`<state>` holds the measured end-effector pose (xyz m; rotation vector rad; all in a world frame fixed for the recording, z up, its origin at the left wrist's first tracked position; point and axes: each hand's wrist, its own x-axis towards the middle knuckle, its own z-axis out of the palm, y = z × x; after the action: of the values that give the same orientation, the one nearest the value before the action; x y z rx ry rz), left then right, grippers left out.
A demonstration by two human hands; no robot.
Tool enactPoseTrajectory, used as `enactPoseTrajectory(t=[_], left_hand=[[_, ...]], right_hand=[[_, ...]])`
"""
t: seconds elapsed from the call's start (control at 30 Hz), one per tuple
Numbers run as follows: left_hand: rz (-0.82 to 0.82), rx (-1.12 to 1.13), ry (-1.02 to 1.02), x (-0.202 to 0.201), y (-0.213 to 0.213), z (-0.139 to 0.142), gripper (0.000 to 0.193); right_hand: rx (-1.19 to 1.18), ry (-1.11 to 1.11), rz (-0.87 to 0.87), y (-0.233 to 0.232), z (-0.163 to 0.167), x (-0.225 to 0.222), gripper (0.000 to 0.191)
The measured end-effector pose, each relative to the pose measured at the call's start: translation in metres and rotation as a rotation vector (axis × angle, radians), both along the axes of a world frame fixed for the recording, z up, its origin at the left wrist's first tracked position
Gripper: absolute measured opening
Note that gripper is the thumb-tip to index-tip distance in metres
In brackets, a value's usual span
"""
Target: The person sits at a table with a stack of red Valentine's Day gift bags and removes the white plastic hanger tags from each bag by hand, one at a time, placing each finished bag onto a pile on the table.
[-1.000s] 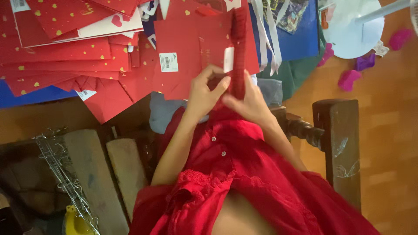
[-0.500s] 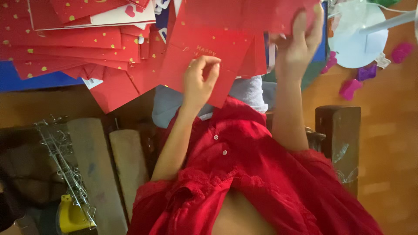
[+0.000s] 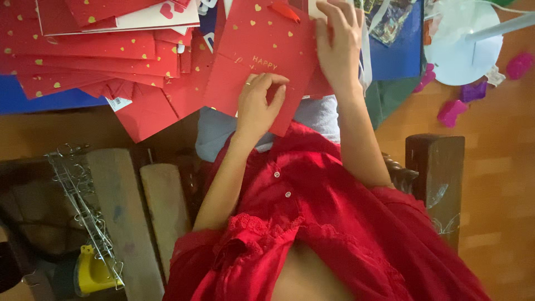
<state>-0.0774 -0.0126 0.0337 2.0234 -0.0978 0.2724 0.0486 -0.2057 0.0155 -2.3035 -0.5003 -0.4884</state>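
Observation:
I hold a flat red paper bag [image 3: 261,44] with small gold hearts and gold lettering, out in front of my red dress. My left hand [image 3: 258,105] pinches its lower edge, thumb on the front. My right hand [image 3: 339,45] lies spread over the bag's right side, near the top. A red ribbon handle [image 3: 285,11] shows at the top of the bag. Both forearms reach up from my lap.
A pile of similar red bags [image 3: 95,56] lies at the upper left on a blue sheet [image 3: 33,97]. A white round stand base [image 3: 462,47] and pink and purple scraps [image 3: 451,111] sit on the wooden floor. A wooden chair post [image 3: 437,178], wire rack [image 3: 83,200] and planks [image 3: 120,212] flank me.
The bag, held narrow between both hands a second ago, now lies broad and flat. My right hand swung up and right, then settled on the bag's right side; my left hand moved to the lower edge.

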Motion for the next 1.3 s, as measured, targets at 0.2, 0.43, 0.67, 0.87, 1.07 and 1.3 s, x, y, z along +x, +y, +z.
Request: enactPoseTrajectory(t=[0.2,0.43,0.67,0.87,1.07,1.3], left_hand=[[-0.003,0.02,0.023,0.001,0.003,0.0,0.013],[-0.001,0.118,0.049,-0.001,0.0,0.001,0.01],[-0.006,0.113,-0.081,0.002,-0.006,0.008,0.01],[-0.027,0.105,-0.028,0.016,-0.014,0.006,0.023],[0.059,0.239,-0.04,0.02,-0.024,-0.008,0.032],[0.065,0.261,-0.01,0.027,-0.025,-0.024,0.02]], right_hand=[[-0.155,-0.024,0.032,0.017,0.021,0.0,0.028],[-0.137,0.428,0.025,-0.001,0.047,-0.028,0.021],[0.395,0.439,-0.018,-0.015,0.004,-0.083,0.01],[0.3,0.508,0.04,0.005,-0.011,-0.124,0.016],[0.092,0.307,0.055,0.005,0.028,-0.126,0.03],[0.151,0.36,0.055,0.009,0.04,-0.118,0.026]])
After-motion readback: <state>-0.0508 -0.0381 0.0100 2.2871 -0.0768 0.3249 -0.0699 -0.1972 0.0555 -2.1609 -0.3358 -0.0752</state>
